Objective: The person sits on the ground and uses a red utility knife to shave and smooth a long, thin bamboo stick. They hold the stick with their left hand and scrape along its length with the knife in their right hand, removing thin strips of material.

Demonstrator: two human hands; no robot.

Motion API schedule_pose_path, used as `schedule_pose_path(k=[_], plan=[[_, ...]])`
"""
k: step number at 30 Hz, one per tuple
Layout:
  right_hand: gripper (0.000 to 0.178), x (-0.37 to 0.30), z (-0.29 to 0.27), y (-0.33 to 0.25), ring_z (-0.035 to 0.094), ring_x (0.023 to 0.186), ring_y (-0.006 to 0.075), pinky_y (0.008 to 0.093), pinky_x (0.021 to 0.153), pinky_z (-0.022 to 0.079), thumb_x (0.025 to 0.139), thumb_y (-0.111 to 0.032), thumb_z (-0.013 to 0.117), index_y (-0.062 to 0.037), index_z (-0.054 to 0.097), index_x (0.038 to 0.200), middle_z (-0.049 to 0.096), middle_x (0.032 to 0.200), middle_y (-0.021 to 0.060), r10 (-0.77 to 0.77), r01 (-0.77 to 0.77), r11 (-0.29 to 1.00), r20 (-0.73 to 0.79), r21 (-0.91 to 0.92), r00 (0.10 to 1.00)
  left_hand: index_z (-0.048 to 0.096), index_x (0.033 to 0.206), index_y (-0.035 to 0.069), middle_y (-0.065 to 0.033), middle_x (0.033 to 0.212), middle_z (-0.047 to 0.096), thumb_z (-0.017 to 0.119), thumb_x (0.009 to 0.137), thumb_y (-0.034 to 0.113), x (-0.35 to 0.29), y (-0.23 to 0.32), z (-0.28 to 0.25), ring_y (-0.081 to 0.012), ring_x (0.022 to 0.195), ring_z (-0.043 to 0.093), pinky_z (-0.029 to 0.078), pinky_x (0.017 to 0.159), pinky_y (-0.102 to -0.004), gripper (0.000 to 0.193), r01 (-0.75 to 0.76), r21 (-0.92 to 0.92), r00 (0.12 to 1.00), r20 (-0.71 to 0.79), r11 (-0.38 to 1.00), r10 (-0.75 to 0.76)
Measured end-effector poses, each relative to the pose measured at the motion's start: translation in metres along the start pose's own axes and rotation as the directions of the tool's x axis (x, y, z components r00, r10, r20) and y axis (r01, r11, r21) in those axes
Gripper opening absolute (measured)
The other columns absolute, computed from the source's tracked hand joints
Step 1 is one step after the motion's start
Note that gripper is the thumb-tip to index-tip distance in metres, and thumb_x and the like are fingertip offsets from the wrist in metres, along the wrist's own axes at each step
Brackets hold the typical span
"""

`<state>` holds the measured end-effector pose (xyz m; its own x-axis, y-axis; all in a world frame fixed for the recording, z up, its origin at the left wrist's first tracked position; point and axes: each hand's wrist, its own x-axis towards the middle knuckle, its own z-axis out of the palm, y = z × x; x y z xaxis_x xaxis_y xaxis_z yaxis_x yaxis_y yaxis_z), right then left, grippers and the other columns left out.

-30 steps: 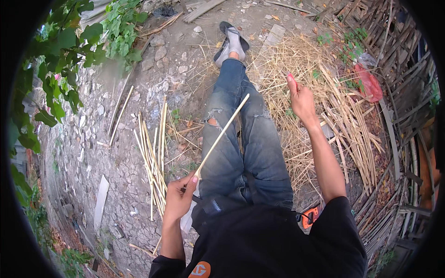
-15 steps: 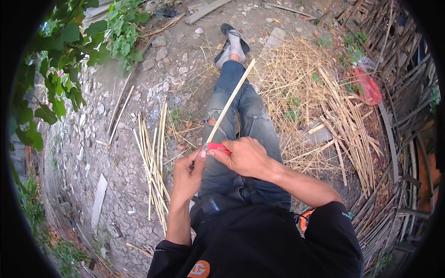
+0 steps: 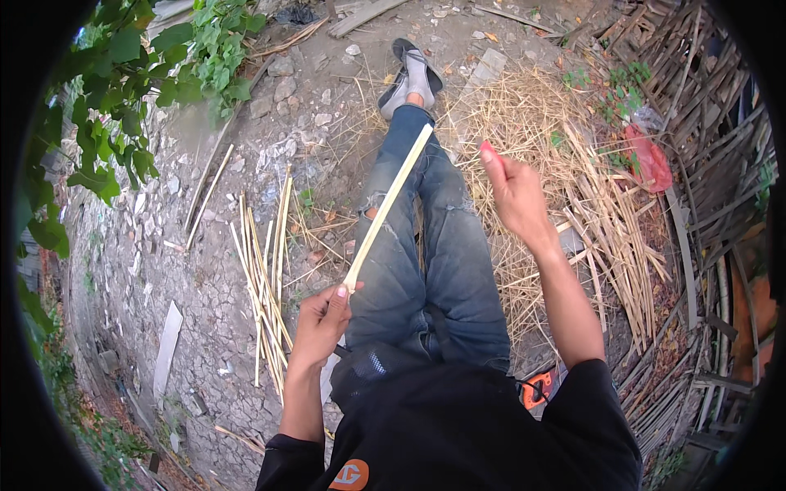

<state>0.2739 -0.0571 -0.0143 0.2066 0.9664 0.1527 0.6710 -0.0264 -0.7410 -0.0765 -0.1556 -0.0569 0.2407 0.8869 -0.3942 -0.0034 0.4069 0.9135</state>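
My left hand (image 3: 324, 317) pinches the lower end of a long, pale bamboo strip (image 3: 388, 201) between thumb and fingers. The strip slants up and to the right over my legs (image 3: 413, 237), its far end near my shins. Away from the strip, my right hand (image 3: 519, 193) is raised over the straw on the right. Its fingers are wrapped round a red-handled knife (image 3: 487, 149); only a bit of the red handle shows, and the blade cannot be made out. Several similar strips (image 3: 260, 286) lie on the ground beside my left hand.
Shavings and straw (image 3: 512, 139) cover the ground right of my legs, with a pile of split strips (image 3: 626, 254) next to them. A red plastic bag (image 3: 649, 159) lies beyond. An orange-handled tool (image 3: 536, 391) is by my right hip. Leafy branches (image 3: 106, 106) hang at left.
My right hand has left the strip's lower end and moved up and right with the red-handled knife. My left hand still holds the strip, slightly lower and further left.
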Motion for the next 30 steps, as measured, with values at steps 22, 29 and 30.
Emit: schedule_pose_path(k=[22,29,30], plan=[[0.071,0.033,0.014,0.033,0.06,0.053,0.0259,0.0438,0.056,0.047,0.105,-0.064,0.048,0.0021,0.075,0.096,0.057,0.055,0.0152,0.229,-0.227,0.974,-0.108,0.031,0.968,0.067,0.126,-0.006,0.009,0.062,0.035,0.048,0.113,0.031,-0.002,0.007,-0.006,-0.0018,0.051,0.029,0.023,0.047,-0.0224,0.043,0.053,0.113,0.982,0.175,0.992,-0.072],[0.065,0.035,-0.017,0.042,0.038,0.055,0.0092,0.0326,0.052,0.031,0.104,-0.06,0.054,-0.0053,0.058,0.069,0.04,0.056,-0.0038,0.075,-0.048,0.988,-0.191,0.144,0.979,0.067,0.128,-0.005,0.0086,0.063,0.034,0.045,0.114,0.029,-0.007,0.01,-0.014,-0.0023,0.049,0.028,0.021,0.045,-0.0224,0.043,0.157,0.019,0.98,0.117,0.987,-0.158],[0.062,0.024,-0.007,0.027,0.039,0.058,0.0112,0.034,0.054,0.034,0.103,-0.057,0.058,-0.0033,0.059,0.072,0.044,0.059,-0.0023,0.074,-0.049,0.979,-0.125,0.198,0.989,0.067,0.128,-0.005,0.0083,0.064,0.034,0.044,0.114,0.029,-0.004,0.014,-0.01,-0.0024,0.049,0.028,0.021,0.046,-0.0225,0.043,0.147,0.02,0.981,0.127,0.989,-0.148]])
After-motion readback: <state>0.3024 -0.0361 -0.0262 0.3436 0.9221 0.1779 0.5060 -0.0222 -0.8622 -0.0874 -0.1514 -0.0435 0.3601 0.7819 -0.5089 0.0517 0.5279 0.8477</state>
